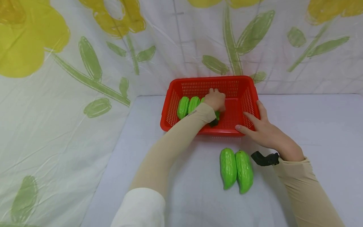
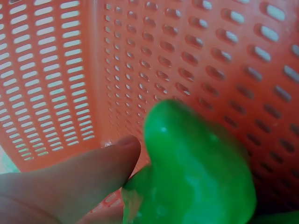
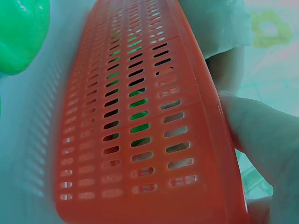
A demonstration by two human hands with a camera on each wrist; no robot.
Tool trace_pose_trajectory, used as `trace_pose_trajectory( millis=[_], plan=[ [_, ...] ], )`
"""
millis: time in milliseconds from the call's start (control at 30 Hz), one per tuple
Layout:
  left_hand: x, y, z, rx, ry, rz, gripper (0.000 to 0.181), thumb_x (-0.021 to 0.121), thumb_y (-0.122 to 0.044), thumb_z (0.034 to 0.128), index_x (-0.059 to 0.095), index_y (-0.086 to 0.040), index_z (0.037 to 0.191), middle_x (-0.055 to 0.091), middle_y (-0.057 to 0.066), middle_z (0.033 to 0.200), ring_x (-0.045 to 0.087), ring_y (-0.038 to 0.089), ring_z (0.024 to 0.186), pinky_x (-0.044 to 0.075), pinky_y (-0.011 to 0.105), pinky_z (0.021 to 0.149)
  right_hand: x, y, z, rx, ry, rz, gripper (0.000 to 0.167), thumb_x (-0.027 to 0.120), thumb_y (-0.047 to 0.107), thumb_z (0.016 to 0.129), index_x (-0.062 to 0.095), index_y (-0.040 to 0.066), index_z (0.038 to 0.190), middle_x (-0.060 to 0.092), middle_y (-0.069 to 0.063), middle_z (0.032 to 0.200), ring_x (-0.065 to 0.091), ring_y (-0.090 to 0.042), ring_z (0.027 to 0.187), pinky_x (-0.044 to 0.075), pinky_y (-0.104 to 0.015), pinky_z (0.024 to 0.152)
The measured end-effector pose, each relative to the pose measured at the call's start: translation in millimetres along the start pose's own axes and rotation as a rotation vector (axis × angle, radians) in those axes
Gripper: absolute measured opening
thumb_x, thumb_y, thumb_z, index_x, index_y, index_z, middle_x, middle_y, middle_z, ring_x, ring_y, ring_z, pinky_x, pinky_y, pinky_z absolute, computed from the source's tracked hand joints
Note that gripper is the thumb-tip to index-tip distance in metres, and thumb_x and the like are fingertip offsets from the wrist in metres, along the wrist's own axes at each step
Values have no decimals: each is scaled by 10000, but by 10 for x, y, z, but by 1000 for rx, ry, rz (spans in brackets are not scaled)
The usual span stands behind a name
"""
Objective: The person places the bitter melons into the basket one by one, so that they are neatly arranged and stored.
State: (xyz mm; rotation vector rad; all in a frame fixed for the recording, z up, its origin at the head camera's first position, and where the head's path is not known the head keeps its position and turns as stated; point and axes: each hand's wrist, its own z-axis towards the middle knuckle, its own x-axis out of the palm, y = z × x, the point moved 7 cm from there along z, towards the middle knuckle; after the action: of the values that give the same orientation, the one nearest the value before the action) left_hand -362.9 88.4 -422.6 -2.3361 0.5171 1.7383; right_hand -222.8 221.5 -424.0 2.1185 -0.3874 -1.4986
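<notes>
A red plastic basket (image 1: 227, 131) with slotted walls stands at the back of the table. Inside it, my left hand (image 1: 216, 99) holds a green bitter melon (image 2: 191, 172); in the left wrist view the thumb lies against its side, and the other fingers are mostly hidden. More bitter melons (image 1: 183, 107) lie side by side in the basket's left part, some covered by the hand and sleeve. My right hand (image 1: 262, 130) grips the basket's front right corner, with fingers on both sides of the rim. In the right wrist view the thumb (image 3: 261, 135) is at the rim.
Two bitter melons (image 1: 228, 168) lie side by side on the white table (image 1: 193, 195), in front of the basket. A white curtain (image 1: 175, 47) with painted yellow flowers hangs behind the basket and along the left. A black strap-like piece (image 1: 265, 158) sits at the right wrist.
</notes>
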Motion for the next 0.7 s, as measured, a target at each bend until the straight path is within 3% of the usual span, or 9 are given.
trace_pose_trajectory(
  millis=[467,700],
  plan=[
    [-33,36,-9,-4,6,-42,469,616,-358,1000,568,-230,1449,462,114,1479,400,270,1351,541,372,946,14,3,6,-2,1,1,938,512,625,1016,192,11,1650,-339,-161,1678,361,-623,1382,459,-746,992],
    [-91,29,-15,11,24,-68,574,628,-416,1004,498,-228,1530,424,117,1530,382,269,1366,540,366,964,5,1,-6,1,1,1,944,503,644,1012,199,20,1651,-348,-156,1676,338,-626,1396,457,-747,993]
  ],
)
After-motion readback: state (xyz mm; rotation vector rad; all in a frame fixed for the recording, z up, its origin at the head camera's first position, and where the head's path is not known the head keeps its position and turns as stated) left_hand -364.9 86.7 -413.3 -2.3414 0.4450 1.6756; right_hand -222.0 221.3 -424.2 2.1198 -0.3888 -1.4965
